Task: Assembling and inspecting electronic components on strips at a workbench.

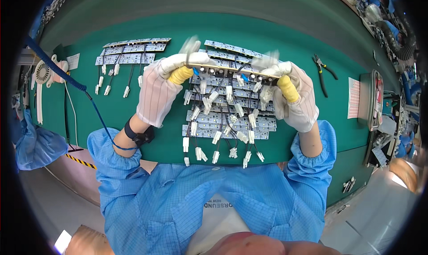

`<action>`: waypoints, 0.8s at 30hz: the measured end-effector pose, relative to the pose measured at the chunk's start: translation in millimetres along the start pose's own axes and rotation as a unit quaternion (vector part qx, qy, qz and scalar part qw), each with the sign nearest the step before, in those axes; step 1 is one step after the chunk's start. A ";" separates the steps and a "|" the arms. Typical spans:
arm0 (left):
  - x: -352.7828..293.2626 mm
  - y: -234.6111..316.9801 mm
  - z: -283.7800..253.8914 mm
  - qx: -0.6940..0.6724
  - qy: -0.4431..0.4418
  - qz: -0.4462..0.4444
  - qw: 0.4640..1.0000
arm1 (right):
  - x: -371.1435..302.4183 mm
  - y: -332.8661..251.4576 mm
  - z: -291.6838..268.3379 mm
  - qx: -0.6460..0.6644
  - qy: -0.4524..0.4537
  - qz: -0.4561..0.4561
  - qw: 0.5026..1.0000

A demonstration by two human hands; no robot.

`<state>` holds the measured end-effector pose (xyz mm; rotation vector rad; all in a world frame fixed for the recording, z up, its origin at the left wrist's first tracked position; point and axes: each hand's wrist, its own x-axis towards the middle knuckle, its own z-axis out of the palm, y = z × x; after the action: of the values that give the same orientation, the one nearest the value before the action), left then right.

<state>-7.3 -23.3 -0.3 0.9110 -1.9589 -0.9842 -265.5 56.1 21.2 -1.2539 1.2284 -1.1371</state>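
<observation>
My left hand (156, 88) and my right hand (299, 97) wear white striped gloves with yellow thumb covers. Between them they grip the two ends of a circuit board strip (229, 69), held up almost edge-on. Small cylindrical parts and blue bits show along its lower side. White shapes, smeared by motion, stick up near both hands' fingertips; they look like wired connectors. Below the strip, overlapping rows of white LED boards (205, 133) lie on the green mat (169, 148). Black wires with white plugs (198, 154) trail from those boards toward me.
More LED boards (128, 59) with plugs lie at the left. Pliers (320, 74) with yellow-black handles rest at the right, before a label sheet (353, 98) and a metal box (371, 99). A small fan (43, 72) stands far left. A blue coiled cord (58, 68) runs to my left wrist strap.
</observation>
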 end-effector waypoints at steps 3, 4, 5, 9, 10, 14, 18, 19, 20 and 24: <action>0.9 -2.8 0.7 0.052 0.008 0.038 0.998 | 0.0 -4.8 -6.4 -0.077 -0.016 -0.052 0.996; 1.8 -3.8 2.4 0.033 0.000 0.029 0.999 | 1.9 0.5 -9.7 -0.147 -0.008 -0.137 0.979; -1.5 4.1 1.0 -0.091 -0.045 -0.099 0.990 | 3.9 6.9 -13.2 -0.218 0.000 -0.219 0.951; -12.6 -11.0 -7.9 0.071 -0.039 -0.044 0.996 | 3.7 27.6 -21.4 -0.373 -0.023 -0.413 0.830; -16.0 -17.5 -7.5 0.086 -0.038 -0.042 0.995 | 3.6 27.6 -22.1 -0.372 -0.023 -0.414 0.830; -10.0 -3.7 -4.8 0.085 -0.030 -0.013 0.996 | 5.8 24.7 -27.6 -0.359 -0.048 -0.416 0.834; -5.3 -0.4 3.9 -0.047 -0.042 -0.077 0.995 | 3.0 -4.4 -26.9 -0.013 -0.108 0.063 0.992; -3.3 6.9 5.7 -0.139 -0.031 -0.086 0.986 | 5.8 0.9 -20.6 -0.012 -0.112 0.062 0.992; -3.8 11.0 3.0 -0.138 -0.028 -0.088 0.986 | 9.2 9.9 -9.4 -0.118 -0.047 -0.063 0.990; -3.4 11.3 -1.7 -0.176 -0.070 -0.135 0.972 | 2.0 2.4 5.0 -0.144 0.019 -0.020 0.989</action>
<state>-7.2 -15.9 9.0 0.9371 -1.7183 -1.5349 -260.5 54.3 18.5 -1.4831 1.4403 -1.0424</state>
